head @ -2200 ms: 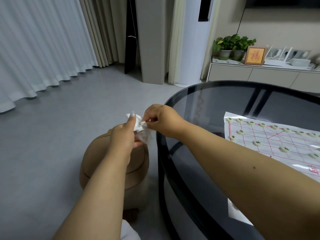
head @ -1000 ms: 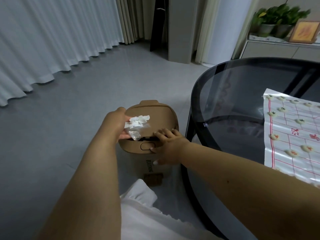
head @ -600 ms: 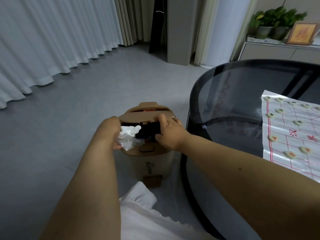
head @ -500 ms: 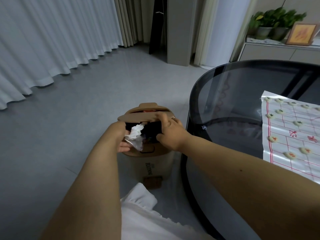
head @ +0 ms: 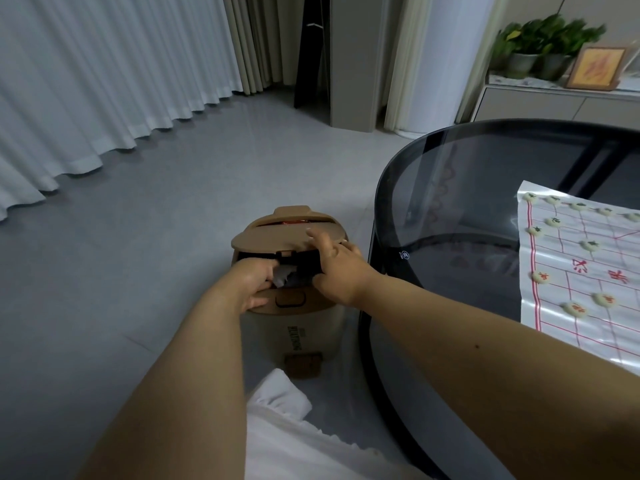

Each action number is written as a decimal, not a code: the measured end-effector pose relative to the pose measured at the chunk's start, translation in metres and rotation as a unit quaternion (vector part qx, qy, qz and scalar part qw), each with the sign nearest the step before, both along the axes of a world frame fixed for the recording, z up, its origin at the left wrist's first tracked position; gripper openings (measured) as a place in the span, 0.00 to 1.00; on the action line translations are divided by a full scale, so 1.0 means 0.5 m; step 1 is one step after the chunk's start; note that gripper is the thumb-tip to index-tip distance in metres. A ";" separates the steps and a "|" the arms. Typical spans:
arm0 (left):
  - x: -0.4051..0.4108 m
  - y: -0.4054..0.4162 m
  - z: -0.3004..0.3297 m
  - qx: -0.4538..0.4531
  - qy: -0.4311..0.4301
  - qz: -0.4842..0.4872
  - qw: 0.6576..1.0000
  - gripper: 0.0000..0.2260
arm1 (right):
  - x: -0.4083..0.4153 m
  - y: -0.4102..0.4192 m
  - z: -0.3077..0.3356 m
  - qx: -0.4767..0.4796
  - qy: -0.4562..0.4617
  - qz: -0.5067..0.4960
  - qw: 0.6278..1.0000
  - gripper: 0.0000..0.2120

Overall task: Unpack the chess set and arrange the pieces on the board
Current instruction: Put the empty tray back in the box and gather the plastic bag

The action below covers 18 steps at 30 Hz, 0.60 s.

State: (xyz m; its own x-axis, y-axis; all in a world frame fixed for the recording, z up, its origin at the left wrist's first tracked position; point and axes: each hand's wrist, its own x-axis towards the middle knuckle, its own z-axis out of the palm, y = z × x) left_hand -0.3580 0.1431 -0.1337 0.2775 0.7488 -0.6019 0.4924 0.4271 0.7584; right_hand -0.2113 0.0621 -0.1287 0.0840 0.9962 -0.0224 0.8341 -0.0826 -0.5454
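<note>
Head view: left hand (head: 254, 282) pinches a crumpled white wrapper (head: 284, 274) at the dark opening of the tan bin (head: 294, 327) on the floor; right hand (head: 337, 273) holds the bin's lid (head: 277, 239) raised, fingers curled at its front edge. Beside the bin, on the glass table (head: 450, 209), the board sheet (head: 585, 289) carries round pieces (head: 542, 277) set on its grid.
</note>
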 end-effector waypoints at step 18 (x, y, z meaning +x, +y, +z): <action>0.024 0.000 0.015 0.097 0.160 -0.116 0.976 0.20 | -0.002 0.007 -0.065 -0.207 -0.123 0.030 0.970 0.40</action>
